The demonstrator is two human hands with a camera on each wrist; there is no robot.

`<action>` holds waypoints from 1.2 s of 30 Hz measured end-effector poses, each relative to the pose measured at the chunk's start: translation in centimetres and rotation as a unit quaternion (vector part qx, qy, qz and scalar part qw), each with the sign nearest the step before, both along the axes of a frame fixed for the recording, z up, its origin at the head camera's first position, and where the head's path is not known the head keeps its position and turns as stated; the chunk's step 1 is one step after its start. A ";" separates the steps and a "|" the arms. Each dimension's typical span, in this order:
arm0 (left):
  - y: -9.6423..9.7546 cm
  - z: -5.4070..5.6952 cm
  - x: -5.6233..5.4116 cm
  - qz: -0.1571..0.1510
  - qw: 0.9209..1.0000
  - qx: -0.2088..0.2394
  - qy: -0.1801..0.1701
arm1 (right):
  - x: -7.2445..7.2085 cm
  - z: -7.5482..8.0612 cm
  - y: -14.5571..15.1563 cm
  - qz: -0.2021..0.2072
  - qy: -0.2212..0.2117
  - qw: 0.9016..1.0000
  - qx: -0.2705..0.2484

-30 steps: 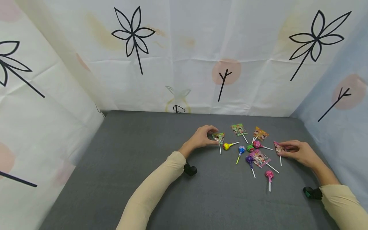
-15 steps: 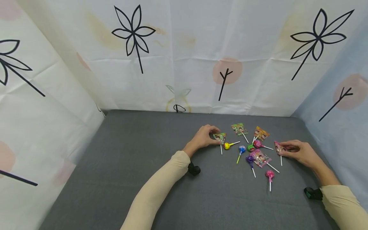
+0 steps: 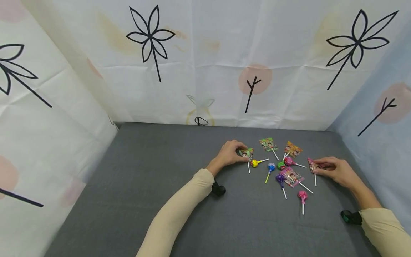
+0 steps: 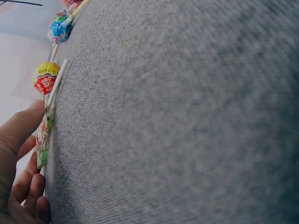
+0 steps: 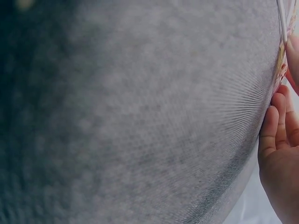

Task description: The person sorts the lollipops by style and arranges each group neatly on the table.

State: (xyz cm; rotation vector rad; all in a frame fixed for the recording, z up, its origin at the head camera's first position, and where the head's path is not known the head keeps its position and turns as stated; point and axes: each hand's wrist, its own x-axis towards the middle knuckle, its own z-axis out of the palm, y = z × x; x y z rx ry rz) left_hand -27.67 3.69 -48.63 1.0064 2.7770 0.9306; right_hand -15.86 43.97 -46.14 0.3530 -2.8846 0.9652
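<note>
In the head view my left hand [image 3: 228, 153] grips a flat green-wrapped lollipop [image 3: 247, 154] by its wrapper, thumb on the near side and fingers behind. Its white stick points toward me. Close beside it lies a yellow lollipop [image 3: 254, 163], also seen in the left wrist view just past my thumb [image 4: 25, 122]. On the right, my right hand [image 3: 335, 171] pinches a pink-wrapped lollipop [image 3: 311, 165] between thumb and fingers. The right wrist view shows only part of that wrapper [image 5: 282, 63] at its edge.
Between the hands lie a blue lollipop [image 3: 271, 167], a purple one [image 3: 280, 178], a pink packet [image 3: 291, 177], green [image 3: 281, 165] and pink [image 3: 289, 161] round ones. Farther back are green [image 3: 268, 144] and orange [image 3: 293, 149] packets. Nearer sits another pink lollipop [image 3: 302, 194] on the grey table [image 3: 128, 200].
My left forearm has shifted a little to the right, and the left hand with its green-wrapped lollipop has edged closer to the yellow one. The right hand keeps its hold, nearly still.
</note>
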 end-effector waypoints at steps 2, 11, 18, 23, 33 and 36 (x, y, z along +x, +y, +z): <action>0.0 0.0 0.0 0.005 1.000 -0.004 -0.004 | 0.0 0.0 0.0 0.002 0.002 1.000 -0.001; 0.7 0.5 0.5 0.038 0.997 -0.059 -0.015 | 0.0 0.0 0.0 0.002 0.010 1.000 -0.009; 1.2 0.8 0.5 0.051 0.996 -0.069 -0.036 | 0.0 -0.1 0.1 0.001 0.015 1.000 -0.017; 1.2 0.7 0.5 0.054 0.995 -0.064 -0.050 | 0.1 -0.2 0.0 -0.001 0.010 1.000 -0.024; 1.0 0.8 0.5 0.003 0.996 0.027 -0.083 | 0.1 -0.2 0.2 0.001 0.014 1.000 -0.018; 0.7 0.9 0.5 -0.015 0.994 0.050 -0.095 | 0.0 -0.3 0.1 0.001 0.015 1.000 -0.018</action>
